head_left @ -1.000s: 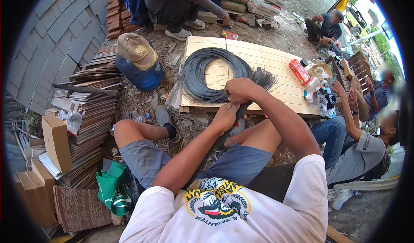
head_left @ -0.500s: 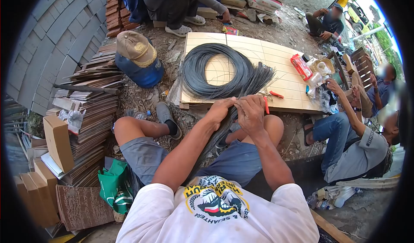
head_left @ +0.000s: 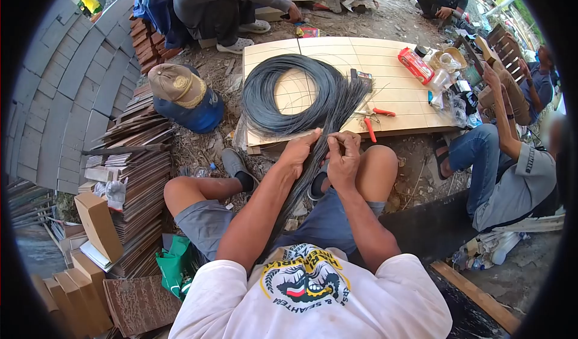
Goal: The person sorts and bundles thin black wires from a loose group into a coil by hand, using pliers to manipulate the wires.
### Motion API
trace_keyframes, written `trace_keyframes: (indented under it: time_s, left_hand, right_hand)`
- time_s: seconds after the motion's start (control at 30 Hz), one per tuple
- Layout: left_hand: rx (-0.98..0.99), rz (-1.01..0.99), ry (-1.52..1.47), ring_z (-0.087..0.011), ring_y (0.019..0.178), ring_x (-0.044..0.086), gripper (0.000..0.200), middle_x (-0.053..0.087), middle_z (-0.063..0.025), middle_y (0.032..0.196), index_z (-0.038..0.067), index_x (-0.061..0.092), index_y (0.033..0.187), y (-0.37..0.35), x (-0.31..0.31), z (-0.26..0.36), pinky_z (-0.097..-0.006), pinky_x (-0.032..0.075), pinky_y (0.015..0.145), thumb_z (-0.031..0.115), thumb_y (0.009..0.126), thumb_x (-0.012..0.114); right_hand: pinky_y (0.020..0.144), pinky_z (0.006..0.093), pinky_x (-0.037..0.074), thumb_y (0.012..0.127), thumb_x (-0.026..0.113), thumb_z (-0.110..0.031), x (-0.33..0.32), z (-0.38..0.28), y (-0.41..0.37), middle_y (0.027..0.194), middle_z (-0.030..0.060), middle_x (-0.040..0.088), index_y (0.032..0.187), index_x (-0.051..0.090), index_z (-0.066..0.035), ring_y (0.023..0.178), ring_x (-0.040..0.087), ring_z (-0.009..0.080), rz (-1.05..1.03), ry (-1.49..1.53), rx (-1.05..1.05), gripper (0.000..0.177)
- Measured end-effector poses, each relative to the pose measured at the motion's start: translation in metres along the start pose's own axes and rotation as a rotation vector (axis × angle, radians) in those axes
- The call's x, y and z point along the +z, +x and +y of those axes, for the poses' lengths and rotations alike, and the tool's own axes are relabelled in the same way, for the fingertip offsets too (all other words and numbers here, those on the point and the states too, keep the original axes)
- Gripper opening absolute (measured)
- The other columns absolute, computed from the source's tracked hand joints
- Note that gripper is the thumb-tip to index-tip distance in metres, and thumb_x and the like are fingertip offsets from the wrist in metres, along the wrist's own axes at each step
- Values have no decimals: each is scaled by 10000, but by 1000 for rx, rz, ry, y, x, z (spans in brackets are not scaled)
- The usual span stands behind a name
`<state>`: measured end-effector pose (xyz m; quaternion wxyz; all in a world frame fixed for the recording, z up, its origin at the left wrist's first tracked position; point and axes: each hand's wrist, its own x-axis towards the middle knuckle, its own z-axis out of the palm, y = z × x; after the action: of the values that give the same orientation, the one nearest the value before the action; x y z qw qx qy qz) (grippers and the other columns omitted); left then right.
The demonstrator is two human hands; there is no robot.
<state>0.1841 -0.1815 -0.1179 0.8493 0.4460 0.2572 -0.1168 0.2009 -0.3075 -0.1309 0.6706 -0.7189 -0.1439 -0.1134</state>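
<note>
A large coil of dark wire (head_left: 259, 101) lies on a pale wooden board in front of me. Its loose strands run down between my knees as a wire bundle (head_left: 299, 197). My left hand (head_left: 299, 152) is closed around the left side of this bundle, just below the board's near edge. On the right side, my right hand (head_left: 344, 161) has thumb and fingers pinched together at the strands; what exactly sits in the pinch is too thin to make out clearly. Red-handled pliers (head_left: 374, 117) lie beyond my right hand on the board.
The board (head_left: 385, 56) also bears a red packet (head_left: 415, 66) and plastic cups. A capped blue container (head_left: 195, 104) stands to its left, near stacked thin tiles (head_left: 141, 188). One person in grey (head_left: 518, 182) sits close on my right; others sit farther off.
My hands have moved slightly apart, and the right one has shifted from lying over the bundle to a pinch at its side. The pliers show more fully. The whole view has shifted a little.
</note>
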Motion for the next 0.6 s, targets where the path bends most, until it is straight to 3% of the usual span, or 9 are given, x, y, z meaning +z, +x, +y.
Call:
trace_keyframes:
  time_s: [0.2,0.27,0.3,0.37,0.4,0.47,0.6]
  left_hand:
    - [44,128,59,-151,579,576,338,611,-63,716,34,592,850,5,0,-8,-265,478,509,349,948,664]
    - [305,418,280,-117,607,571,375,601,-44,714,45,559,825,21,-4,-22,-254,453,520,366,889,743]
    - [363,474,402,-86,654,573,389,629,-40,724,30,594,824,23,-7,-26,-252,442,533,373,858,775]
    - [389,559,559,-87,662,573,377,645,-45,722,7,638,827,21,-8,-26,-252,450,565,360,858,768]
    - [411,640,713,-88,669,573,372,662,-49,720,-16,682,831,19,-4,-23,-251,457,597,347,857,761]
    - [347,556,596,-87,665,573,365,668,-44,733,-26,703,864,36,-21,-32,-256,457,594,336,865,752]
    - [253,387,382,-104,565,584,307,677,-50,737,-34,708,913,35,-29,-22,-250,462,531,273,918,713]
  right_hand:
    - [572,259,490,930,645,-85,2,25,-5,989,57,547,951,644,-30,661,562,104,-21,105,221,59]
    - [663,322,509,935,645,-128,3,30,-1,945,65,602,959,642,-36,699,593,167,56,-184,-102,94]
    - [663,322,509,935,645,-128,2,26,-1,945,65,602,959,642,-36,699,593,167,58,-181,-102,94]
    - [784,318,492,934,628,-107,0,16,-2,899,77,659,965,634,-8,807,625,183,58,-26,228,104]
    - [784,318,492,934,628,-107,2,17,-1,899,77,659,965,634,-8,807,625,183,63,-24,227,104]
    - [782,311,494,944,613,-120,6,22,-1,875,84,676,958,630,6,813,621,162,7,-188,67,128]
    - [743,274,490,962,600,-132,11,22,5,855,50,671,937,626,19,817,615,123,25,-11,230,155]
